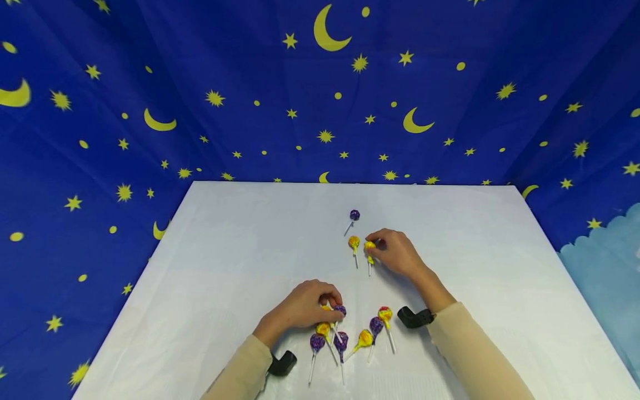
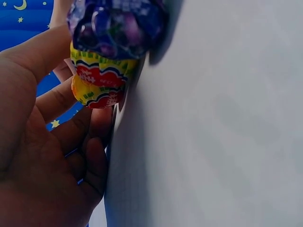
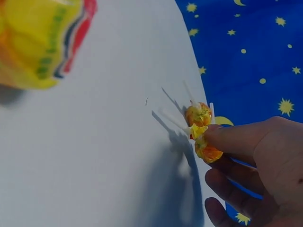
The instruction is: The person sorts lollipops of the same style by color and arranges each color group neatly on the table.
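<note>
In the head view my left hand (image 1: pixel 302 305) curls its thumb and fingers about a yellow lollipop (image 1: pixel 325 308), with a purple lollipop (image 1: pixel 340 310) beside the thumb tip. The left wrist view shows a yellow wrapper (image 2: pixel 97 92) against the fingers; the exact grip is partly hidden. My right hand (image 1: pixel 400 253) pinches another yellow lollipop (image 3: pixel 207 150) between thumb and forefinger, its stick pointing toward me. Just left of it lies a yellow-orange lollipop (image 1: pixel 354 242). Farther back is a purple one (image 1: pixel 354 215).
Near the front of the white table (image 1: pixel 240 233), several lollipops lie in a loose cluster, including a purple one (image 1: pixel 317 343), a yellow one (image 1: pixel 365 338) and a red-topped yellow one (image 1: pixel 385 314). A blue star-patterned cloth (image 1: pixel 280 78) hangs behind the table.
</note>
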Tool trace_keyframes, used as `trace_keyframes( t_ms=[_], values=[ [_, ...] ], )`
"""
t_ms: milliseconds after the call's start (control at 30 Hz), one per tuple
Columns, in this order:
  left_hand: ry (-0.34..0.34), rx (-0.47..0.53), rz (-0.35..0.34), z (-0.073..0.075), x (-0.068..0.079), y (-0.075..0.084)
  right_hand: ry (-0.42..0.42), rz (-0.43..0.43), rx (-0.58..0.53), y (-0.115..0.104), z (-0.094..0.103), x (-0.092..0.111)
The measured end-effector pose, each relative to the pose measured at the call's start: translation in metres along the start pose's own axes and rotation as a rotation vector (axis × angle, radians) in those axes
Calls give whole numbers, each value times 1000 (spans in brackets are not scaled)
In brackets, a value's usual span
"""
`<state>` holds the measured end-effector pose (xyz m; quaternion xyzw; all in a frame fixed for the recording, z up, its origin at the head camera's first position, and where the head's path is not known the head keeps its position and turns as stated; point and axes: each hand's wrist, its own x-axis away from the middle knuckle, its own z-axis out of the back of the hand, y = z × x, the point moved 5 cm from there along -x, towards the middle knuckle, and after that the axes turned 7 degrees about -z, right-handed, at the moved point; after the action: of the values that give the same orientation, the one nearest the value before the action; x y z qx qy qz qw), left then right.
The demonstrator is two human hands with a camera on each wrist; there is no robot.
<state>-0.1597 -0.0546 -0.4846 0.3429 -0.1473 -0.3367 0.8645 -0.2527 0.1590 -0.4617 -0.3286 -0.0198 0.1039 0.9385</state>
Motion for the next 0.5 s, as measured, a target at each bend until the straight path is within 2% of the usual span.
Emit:
trace_keyframes(
  t_ms=[200,500],
  values=[
    [8,-5,-12,0,0,0,-11,-10,4,1,-2,-7],
    [-2,-1,16,0,0,0,-28,-15,-1,3,-6,-15]
  ],
)
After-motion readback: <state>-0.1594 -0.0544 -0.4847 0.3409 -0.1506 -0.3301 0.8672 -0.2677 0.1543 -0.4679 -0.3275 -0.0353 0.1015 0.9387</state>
